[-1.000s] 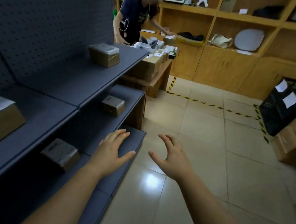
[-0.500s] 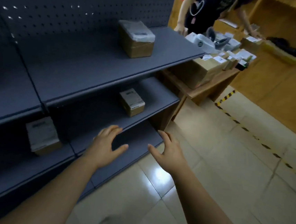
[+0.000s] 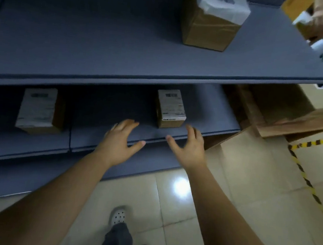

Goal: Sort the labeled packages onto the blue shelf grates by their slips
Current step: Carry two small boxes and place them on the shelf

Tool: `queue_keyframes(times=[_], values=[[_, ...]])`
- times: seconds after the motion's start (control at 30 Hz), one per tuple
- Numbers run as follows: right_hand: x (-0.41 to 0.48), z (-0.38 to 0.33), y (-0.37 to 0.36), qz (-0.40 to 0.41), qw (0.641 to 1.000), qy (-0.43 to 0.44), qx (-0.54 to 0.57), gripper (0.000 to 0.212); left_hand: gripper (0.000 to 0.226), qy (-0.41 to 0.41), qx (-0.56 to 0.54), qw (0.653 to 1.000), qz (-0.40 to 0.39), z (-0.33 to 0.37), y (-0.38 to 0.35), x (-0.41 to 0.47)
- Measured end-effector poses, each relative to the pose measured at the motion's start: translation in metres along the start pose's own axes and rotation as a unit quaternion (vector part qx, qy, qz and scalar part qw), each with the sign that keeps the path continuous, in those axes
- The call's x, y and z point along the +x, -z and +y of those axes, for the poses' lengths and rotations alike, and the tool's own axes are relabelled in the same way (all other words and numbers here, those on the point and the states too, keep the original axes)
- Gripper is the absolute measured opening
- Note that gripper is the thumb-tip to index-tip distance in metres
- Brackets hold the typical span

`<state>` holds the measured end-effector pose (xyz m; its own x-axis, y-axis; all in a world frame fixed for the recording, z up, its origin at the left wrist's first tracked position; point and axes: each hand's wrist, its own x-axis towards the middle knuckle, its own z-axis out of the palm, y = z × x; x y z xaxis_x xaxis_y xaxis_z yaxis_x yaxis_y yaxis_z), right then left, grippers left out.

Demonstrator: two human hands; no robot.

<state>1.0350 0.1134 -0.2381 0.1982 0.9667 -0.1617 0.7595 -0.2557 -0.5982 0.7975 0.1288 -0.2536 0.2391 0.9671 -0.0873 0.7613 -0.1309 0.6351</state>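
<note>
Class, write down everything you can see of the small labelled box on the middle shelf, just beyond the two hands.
The small box is brown cardboard with a white printed slip over its top face, a barcode at the far end and another strip at the near edge; the print is unreadable. It stands flat near the front edge of the grey-blue middle shelf. Only the shelf touches it; the left hand and right hand hover open just short of it.

left hand (image 3: 120,140) spread empty, right hand (image 3: 188,147) likewise, arms outstretched
</note>
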Motion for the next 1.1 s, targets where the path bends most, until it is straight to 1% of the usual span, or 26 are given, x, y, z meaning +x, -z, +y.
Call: queue_keyframes(times=[0.07, 0.17, 0.23, 0.33, 0.5, 0.6, 0.7, 0.8, 0.93, 1.03, 1.1], values=[[0.029, 0.001, -0.006, 0.005, 1.000, -0.004, -0.016, 0.101, 0.084, 0.019, 0.005, 0.999, 0.032, -0.001, -0.004, 0.003], [0.071, -0.004, -0.018, -0.035, 0.995, -0.002, -0.094, 0.121, 0.083, 0.048, 0.016, 0.997, 0.065, -0.006, -0.013, 0.003], [0.091, -0.009, -0.025, -0.037, 0.994, -0.001, -0.105, 0.129, 0.082, 0.064, 0.016, 0.994, 0.083, -0.009, -0.020, -0.001], [0.106, -0.012, -0.036, -0.046, 0.995, -0.017, -0.086, 0.134, 0.079, 0.086, 0.008, 0.990, 0.107, -0.009, -0.027, -0.010], [0.114, -0.009, -0.044, -0.006, 0.999, -0.048, -0.022, 0.126, 0.077, 0.120, -0.005, 0.983, 0.138, -0.006, -0.032, -0.023], [0.115, -0.009, -0.043, -0.003, 0.998, -0.055, 0.019, 0.120, 0.076, 0.136, -0.009, 0.980, 0.143, -0.009, -0.032, -0.034], [0.104, -0.015, -0.043, -0.009, 0.999, -0.040, 0.018, 0.116, 0.078, 0.161, -0.010, 0.975, 0.156, -0.016, -0.021, -0.049], [0.076, -0.034, -0.050, -0.013, 0.999, -0.007, 0.038, 0.113, 0.081, 0.200, -0.012, 0.960, 0.196, -0.027, 0.004, -0.071], [0.036, -0.067, -0.073, -0.032, 0.997, 0.017, 0.068, 0.107, 0.090, 0.266, 0.021, 0.929, 0.256, -0.064, 0.043, -0.090], [0.018, -0.088, -0.095, -0.039, 0.996, 0.011, 0.077, 0.106, 0.104, 0.320, 0.037, 0.906, 0.276, -0.101, 0.067, -0.088], [0.011, -0.100, -0.111, -0.036, 0.997, 0.011, 0.073, 0.105, 0.114, 0.345, 0.037, 0.897, 0.275, -0.125, 0.080, -0.079]])
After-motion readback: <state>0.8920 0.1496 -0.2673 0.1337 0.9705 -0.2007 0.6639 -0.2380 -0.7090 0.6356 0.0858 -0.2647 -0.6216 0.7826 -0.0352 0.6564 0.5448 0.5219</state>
